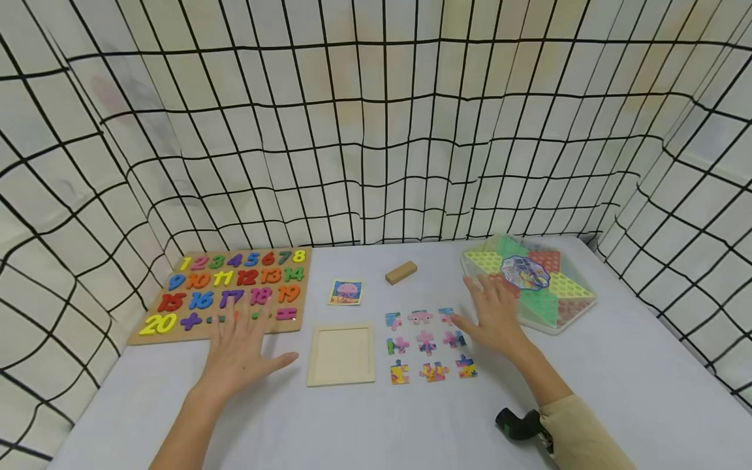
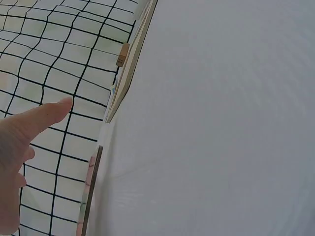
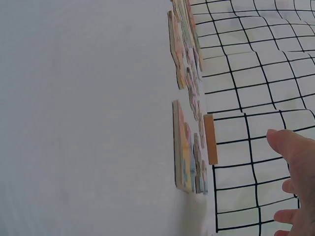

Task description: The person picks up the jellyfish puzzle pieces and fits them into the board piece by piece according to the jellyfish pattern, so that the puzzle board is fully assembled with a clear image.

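With fingers spread, my left hand (image 1: 237,359) hovers over the near edge of a wooden number board (image 1: 307,287) and holds nothing. To its right lies a square wooden puzzle frame (image 1: 312,356), with no pieces inside it. Several jigsaw pieces (image 1: 425,341) are laid out in three rows beside the frame. My right hand (image 1: 493,323), also spread and holding nothing, is just right of those pieces, in front of a clear hexagonal box (image 1: 578,307). In the right wrist view, the thumb (image 3: 280,140) stands apart from the pieces (image 3: 178,147).
A small picture card (image 1: 345,292) with a pink jellyfish lies behind the frame. Behind the jigsaw pieces rests a wooden block (image 1: 401,273). Black netting (image 1: 384,143) encloses the back and sides of the white table. A black device (image 1: 517,424) sits at the right wrist.
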